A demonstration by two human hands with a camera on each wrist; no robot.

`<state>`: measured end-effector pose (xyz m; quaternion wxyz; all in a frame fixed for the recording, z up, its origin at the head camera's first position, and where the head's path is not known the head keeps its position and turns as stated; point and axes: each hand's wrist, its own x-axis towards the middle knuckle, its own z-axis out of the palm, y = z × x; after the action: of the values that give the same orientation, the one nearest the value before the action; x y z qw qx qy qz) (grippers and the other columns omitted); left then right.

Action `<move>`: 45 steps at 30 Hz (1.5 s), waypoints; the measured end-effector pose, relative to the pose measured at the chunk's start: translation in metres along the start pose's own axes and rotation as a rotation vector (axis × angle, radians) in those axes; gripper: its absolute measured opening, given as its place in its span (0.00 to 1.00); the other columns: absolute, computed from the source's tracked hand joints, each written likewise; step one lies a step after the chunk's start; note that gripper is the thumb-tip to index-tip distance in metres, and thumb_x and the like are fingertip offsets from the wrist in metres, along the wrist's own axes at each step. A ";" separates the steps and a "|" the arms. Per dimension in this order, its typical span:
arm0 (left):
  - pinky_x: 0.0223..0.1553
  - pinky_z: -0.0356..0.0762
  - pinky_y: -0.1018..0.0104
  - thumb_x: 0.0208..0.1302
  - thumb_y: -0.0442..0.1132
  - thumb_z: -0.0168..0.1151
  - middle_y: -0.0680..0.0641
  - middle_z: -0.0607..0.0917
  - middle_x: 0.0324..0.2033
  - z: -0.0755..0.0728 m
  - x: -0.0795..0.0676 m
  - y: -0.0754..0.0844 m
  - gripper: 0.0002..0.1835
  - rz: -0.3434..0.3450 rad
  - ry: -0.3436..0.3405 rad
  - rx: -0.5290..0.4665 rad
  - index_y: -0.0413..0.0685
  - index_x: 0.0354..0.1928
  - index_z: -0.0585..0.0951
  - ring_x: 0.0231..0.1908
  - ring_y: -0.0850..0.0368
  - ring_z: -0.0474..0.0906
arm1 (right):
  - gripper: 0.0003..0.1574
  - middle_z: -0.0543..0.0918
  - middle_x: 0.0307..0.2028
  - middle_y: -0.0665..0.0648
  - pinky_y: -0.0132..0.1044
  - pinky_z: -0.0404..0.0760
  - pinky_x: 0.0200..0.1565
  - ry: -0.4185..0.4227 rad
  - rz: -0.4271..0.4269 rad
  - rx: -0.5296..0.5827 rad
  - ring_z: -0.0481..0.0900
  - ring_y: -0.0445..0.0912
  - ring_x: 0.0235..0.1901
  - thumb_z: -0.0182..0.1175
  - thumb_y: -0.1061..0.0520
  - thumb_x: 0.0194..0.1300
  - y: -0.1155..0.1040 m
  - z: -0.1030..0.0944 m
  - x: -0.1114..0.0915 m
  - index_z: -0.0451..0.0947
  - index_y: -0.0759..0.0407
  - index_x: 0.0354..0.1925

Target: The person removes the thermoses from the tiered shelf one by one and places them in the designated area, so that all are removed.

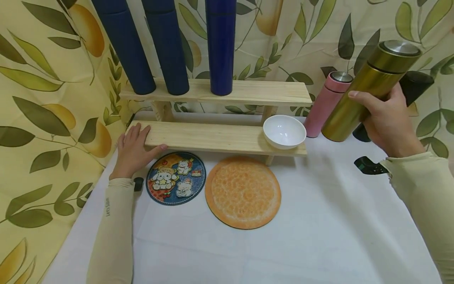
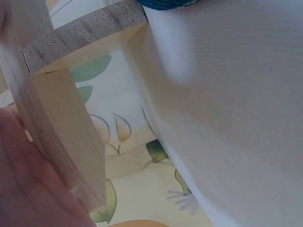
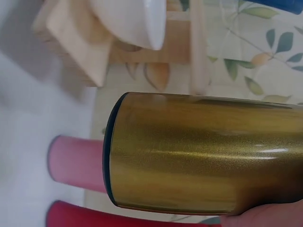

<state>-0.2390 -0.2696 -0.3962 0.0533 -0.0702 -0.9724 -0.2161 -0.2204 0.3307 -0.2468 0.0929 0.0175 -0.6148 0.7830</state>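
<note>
My right hand (image 1: 390, 118) grips a gold thermos bottle (image 1: 369, 94) around its middle, tilted with its silver-topped lid up and to the right. In the right wrist view the gold bottle's dark-rimmed base is seen close up. A pink thermos bottle (image 1: 328, 104) stands just left of it, and a dark bottle (image 1: 415, 88) is partly hidden behind my hand. At the left end of a two-tier wooden rack (image 1: 213, 136), my left hand (image 1: 134, 152) rests with spread fingers on the lower board. A white bowl (image 1: 285, 132) sits at that board's right end.
Three dark blue bottles (image 1: 221, 47) stand on the upper board. In front of the rack lie a round cartoon-patterned mat (image 1: 191, 185) and a round orange-brown mat (image 1: 242, 193) on the white tablecloth (image 1: 283, 252). A red bottle (image 3: 118, 217) shows low in the right wrist view.
</note>
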 end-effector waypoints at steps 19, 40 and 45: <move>0.76 0.29 0.32 0.68 0.75 0.61 0.28 0.52 0.82 0.003 -0.002 0.001 0.58 0.013 0.012 -0.017 0.37 0.82 0.61 0.81 0.30 0.43 | 0.47 0.62 0.69 0.47 0.53 0.35 0.80 0.004 0.085 -0.062 0.57 0.44 0.71 0.66 0.65 0.75 0.068 -0.012 -0.003 0.53 0.36 0.77; 0.76 0.31 0.31 0.68 0.74 0.61 0.27 0.52 0.81 -0.002 -0.001 0.003 0.57 0.029 0.021 -0.006 0.36 0.82 0.61 0.81 0.29 0.44 | 0.52 0.58 0.75 0.48 0.53 0.35 0.80 0.041 0.103 -0.153 0.52 0.46 0.76 0.67 0.62 0.75 0.108 -0.026 -0.010 0.49 0.34 0.80; 0.76 0.29 0.32 0.68 0.75 0.61 0.28 0.51 0.82 -0.001 -0.001 0.002 0.58 0.011 0.004 0.003 0.36 0.82 0.60 0.81 0.29 0.43 | 0.53 0.56 0.77 0.49 0.53 0.35 0.80 0.041 0.121 -0.207 0.50 0.47 0.78 0.69 0.60 0.75 0.108 -0.026 -0.011 0.48 0.35 0.81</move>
<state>-0.2373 -0.2680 -0.3948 0.0564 -0.0751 -0.9722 -0.2147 -0.2253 0.3297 -0.3582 0.0593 -0.0453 -0.6901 0.7199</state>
